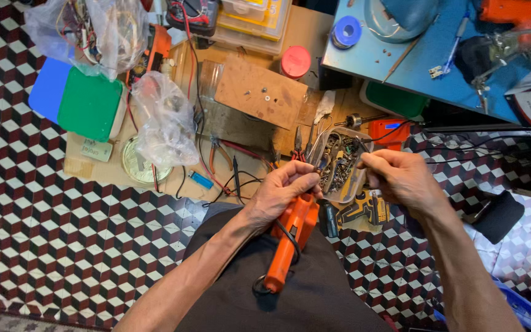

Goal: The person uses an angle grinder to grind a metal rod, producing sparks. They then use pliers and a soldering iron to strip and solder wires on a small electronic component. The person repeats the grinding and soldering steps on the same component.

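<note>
Just below the parts tray (pixel 346 184), the left hand (pixel 284 193) grips the orange tool (pixel 290 243), its length running toward the person; the right hand (pixel 401 175), beside the tray, pinches something too small to tell.

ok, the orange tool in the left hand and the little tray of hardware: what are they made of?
Orange tool: looks like moulded plastic, smooth with a slight sheen and rounded seams; a black cord loops around it. Tray: thin clear plastic, most likely, since its contents show through the wall. Contents look like grey, dully glinting metal bits. Left hand grips the tool.
</note>
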